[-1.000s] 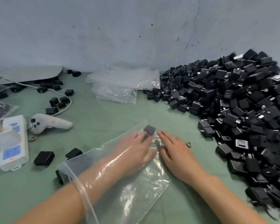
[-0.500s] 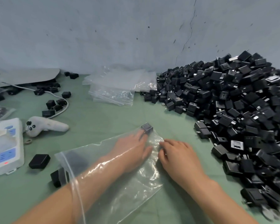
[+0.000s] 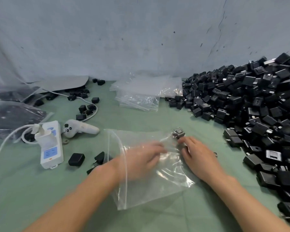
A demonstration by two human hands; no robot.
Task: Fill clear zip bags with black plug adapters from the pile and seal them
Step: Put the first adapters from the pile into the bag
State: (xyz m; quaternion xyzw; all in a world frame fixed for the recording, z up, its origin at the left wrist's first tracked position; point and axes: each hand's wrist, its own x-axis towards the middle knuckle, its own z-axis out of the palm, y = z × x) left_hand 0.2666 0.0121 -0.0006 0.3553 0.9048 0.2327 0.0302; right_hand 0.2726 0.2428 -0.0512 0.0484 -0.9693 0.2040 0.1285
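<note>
Bag (image 3: 149, 190) lies flat on the green bench (image 3: 157, 118), its zip mouth turned left and its closed end towards the pile (image 3: 258, 106). One adapter (image 3: 178, 132) sits in the bag's far corner, so filling looks barely begun and sealing is some way off.

The left hand (image 3: 141, 158) is inside the bag up to the wrist. It is blurred, and I cannot tell whether its fingers are loose or closed on anything. The right hand (image 3: 197, 156) is outside, its fingers (image 3: 182, 141) bent down and pinching the film just beside that adapter.

The next move probably calls for the left hand to clear the mouth without dragging the thin film, and for a reach right to the pile, which is near.

Open bench lies ahead, between the bag and the spare bags (image 3: 137, 96). To the left, a loose adapter (image 3: 76, 159), a power strip (image 3: 52, 148) and a white controller (image 3: 80, 129) crowd the mouth side.
</note>
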